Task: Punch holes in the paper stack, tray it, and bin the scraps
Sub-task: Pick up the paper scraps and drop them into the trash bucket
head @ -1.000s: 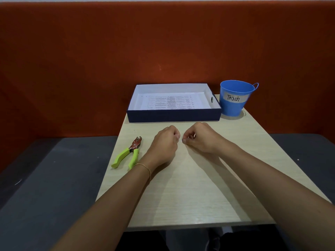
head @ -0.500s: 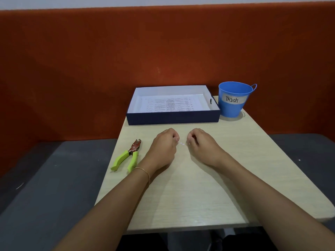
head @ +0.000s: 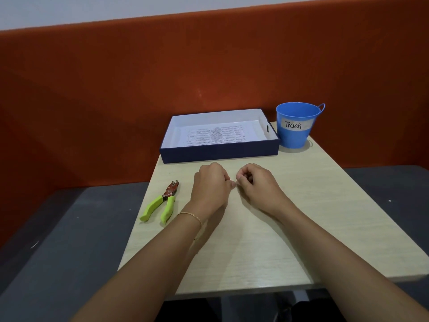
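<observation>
The printed paper stack (head: 216, 134) lies flat inside the dark blue tray (head: 220, 153) at the back of the table. A blue bucket labelled "Trash" (head: 294, 135) stands just right of the tray. The hole punch with lime-green handles (head: 162, 203) rests near the table's left edge, untouched. My left hand (head: 210, 187) and my right hand (head: 257, 184) sit knuckles-up on the table in front of the tray. Their fingers are curled in and the pinched fingertips nearly touch each other. Any scrap between the fingers is too small to make out.
The light wooden table (head: 255, 240) is small, with its left and front edges close to my arms. An orange padded wall (head: 209, 66) rises right behind the tray and bucket. Dark grey bench surfaces (head: 69, 240) lie lower on both sides.
Both hands stay in front of the tray with fingers curled; their fingertips parted slightly and have come back together. The view has tilted upward a little.
</observation>
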